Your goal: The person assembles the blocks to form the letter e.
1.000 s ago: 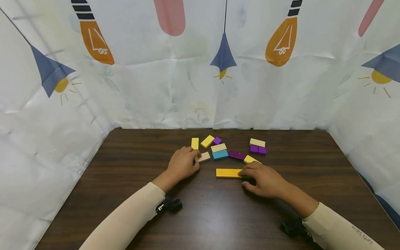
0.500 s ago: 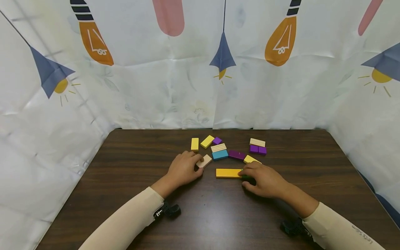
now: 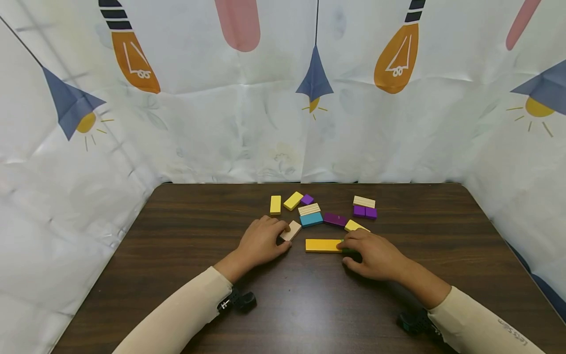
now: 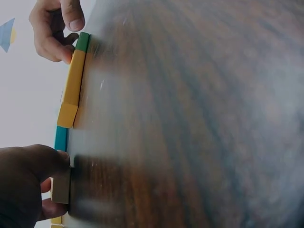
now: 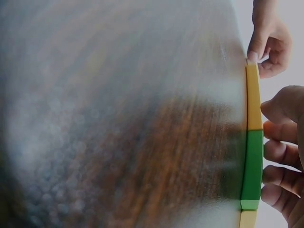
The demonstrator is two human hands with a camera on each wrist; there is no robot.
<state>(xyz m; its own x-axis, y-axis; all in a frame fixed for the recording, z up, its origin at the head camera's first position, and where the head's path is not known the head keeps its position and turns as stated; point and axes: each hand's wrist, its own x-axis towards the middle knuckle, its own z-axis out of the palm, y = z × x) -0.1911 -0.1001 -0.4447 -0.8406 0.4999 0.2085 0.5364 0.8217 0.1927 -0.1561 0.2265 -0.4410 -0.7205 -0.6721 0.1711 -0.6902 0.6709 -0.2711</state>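
My left hand [image 3: 262,241] pinches a pale wooden block [image 3: 291,231] between thumb and fingers. In the left wrist view the wooden block [image 4: 60,187] sits low on the table between thumb and fingertip. Just right of it lies a long yellow block [image 3: 323,246], end to end with a green block [image 5: 253,164]. My right hand [image 3: 376,254] mostly covers the green block in the head view. From the right wrist view, its loosely bent fingers [image 5: 280,152] touch the top of the green block, the thumb near the yellow one.
Behind the hands lie a blue block [image 3: 311,219], a striped wooden block [image 3: 309,209], a dark purple block [image 3: 334,219] and several yellow blocks [image 3: 275,205]. A wooden block [image 3: 364,201] and two purple cubes [image 3: 364,212] sit at the right back. A printed curtain [image 3: 283,132] hangs behind the table.
My left hand has moved slightly right and nearer, turning the wooden block so it slants more steeply toward the long yellow block. My right hand stays put.
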